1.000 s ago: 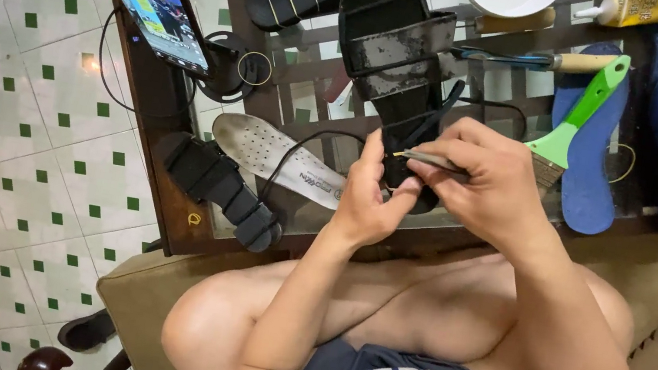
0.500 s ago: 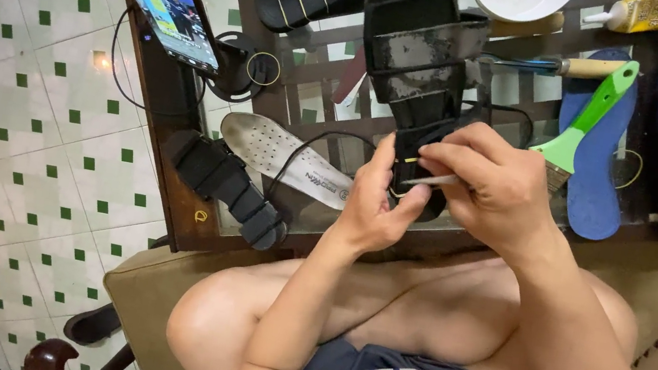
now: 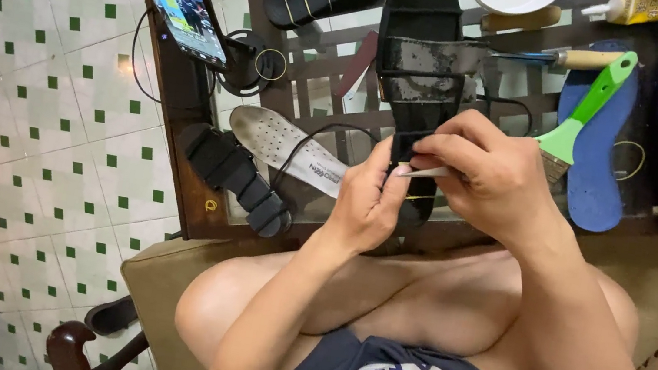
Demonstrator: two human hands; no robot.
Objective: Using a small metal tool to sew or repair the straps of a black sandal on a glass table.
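In the head view, the left hand (image 3: 368, 204) curls closed around the heel end of a black sandal (image 3: 418, 76), bracing it over the near edge of the wooden table (image 3: 184, 100) so it stays steady, while the right hand (image 3: 493, 176) pinches a thin metal tool (image 3: 423, 172) against a strap, apparently to work at that spot. The sandal's sole looks scuffed and dusty. Near the right edge lie a green-handled brush (image 3: 593, 104) and a flat blue insole (image 3: 598, 179); a perforated white insole (image 3: 286, 147) sits leftward
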